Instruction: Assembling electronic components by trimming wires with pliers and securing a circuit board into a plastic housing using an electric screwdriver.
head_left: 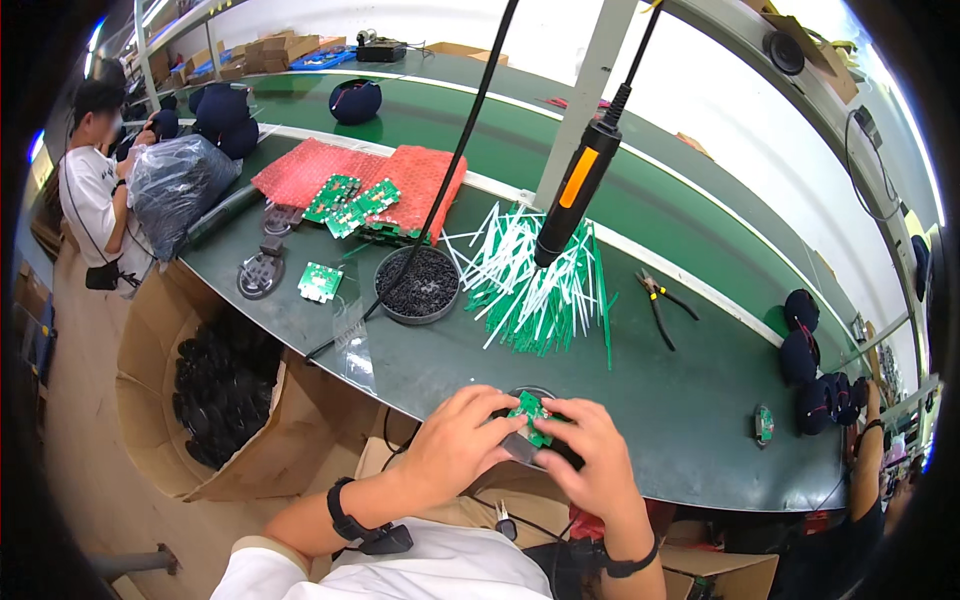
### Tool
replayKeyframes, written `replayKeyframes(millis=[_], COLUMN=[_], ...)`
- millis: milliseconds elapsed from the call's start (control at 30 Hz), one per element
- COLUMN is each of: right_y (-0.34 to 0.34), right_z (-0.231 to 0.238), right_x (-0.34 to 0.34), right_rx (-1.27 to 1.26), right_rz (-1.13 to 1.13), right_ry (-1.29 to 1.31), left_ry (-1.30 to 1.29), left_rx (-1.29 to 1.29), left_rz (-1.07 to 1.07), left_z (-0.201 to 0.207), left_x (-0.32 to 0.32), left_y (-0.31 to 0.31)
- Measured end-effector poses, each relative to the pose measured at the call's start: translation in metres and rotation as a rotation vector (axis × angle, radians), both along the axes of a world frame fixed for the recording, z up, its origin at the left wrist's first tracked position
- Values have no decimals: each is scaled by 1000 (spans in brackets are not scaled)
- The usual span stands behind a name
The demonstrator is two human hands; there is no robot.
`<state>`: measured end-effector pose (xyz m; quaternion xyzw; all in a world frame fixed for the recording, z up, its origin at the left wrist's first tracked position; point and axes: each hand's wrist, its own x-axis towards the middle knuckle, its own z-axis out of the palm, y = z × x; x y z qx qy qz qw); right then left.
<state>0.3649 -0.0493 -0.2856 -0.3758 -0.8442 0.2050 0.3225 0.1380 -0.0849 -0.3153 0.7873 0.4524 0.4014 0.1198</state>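
Small green circuit board sits on round dark part at near bench edge. Left hand and right hand pinch both (fingertips closed). Part mostly hidden under fingers.

Both forearms enter the view from the lower edge, between 6 and 7 o'clock, and converge toward the centre line. The left forearm runs up toward 1 o'clock; a dark band sits on its wrist. The left hand is palm-down, fingers curled, fingertips directed toward 3 o'clock. The right forearm rises almost straight toward 12 o'clock, also with a dark band on the wrist. The right hand is palm-down, knuckles raised, fingers bent and directed toward 10 o'clock. The fingertips of both hands meet at one point, pinched closed, just below picture centre. Both sleeves are white.
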Motion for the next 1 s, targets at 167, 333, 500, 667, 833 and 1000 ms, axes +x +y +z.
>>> replayKeyframes(millis=[167, 333, 500, 667, 833, 1000], right_y=[-16, -14, -13, -12, -11, -12], right_z=[-8, -23, -29, -35, -36, -33], right_x=[-6, -10, -10, -6, -5, -3], right_rx=[43, 38, -10, -3, 7, 4], right_rz=[-88, -131, -98, -97, -97, -108], right_ry=[115, 216, 330, 351, 360, 341], left_ry=[-178, -240, -182, -134, -142, -140], left_rx=[-132, -73, 17, -9, -17, 8], left_rz=[-11, -5, 44, 65, 66, 62], left_z=[9, 12, 9, 9, 10, 11], left_x=[9, 16, 19, 23, 24, 26], left_y=[0, 2, 3, 0, 2, 3])
